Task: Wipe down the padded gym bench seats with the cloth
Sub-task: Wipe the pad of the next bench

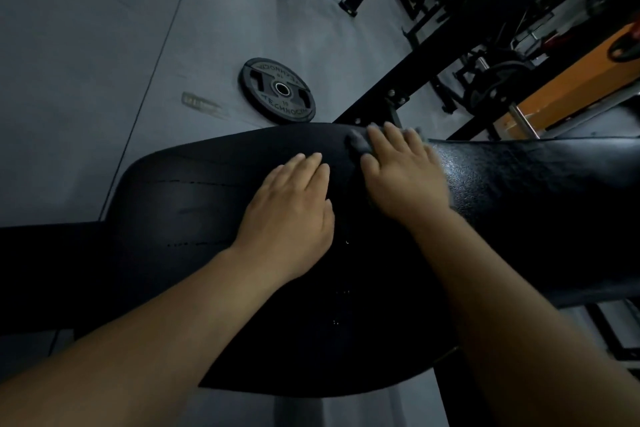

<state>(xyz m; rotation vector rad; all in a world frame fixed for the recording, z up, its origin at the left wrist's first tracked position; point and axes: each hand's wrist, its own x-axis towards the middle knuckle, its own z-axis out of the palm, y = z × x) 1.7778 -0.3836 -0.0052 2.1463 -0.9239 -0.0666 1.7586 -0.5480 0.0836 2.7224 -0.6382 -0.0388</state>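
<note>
A black padded bench seat (214,204) fills the middle of the view, and a longer black back pad (526,191) runs off to the right. My left hand (294,204) lies flat on the seat with straight fingers. My right hand (401,170) presses a grey cloth (358,142) flat against the far edge of the padding, where seat and back pad meet. Most of the cloth is hidden under my fingers. The right hand looks blurred.
A black weight plate (277,90) lies on the grey rubber floor (104,45) beyond the bench. The black bench frame (408,73) runs up to the right. Dark racks and an orange machine (568,80) stand at the upper right.
</note>
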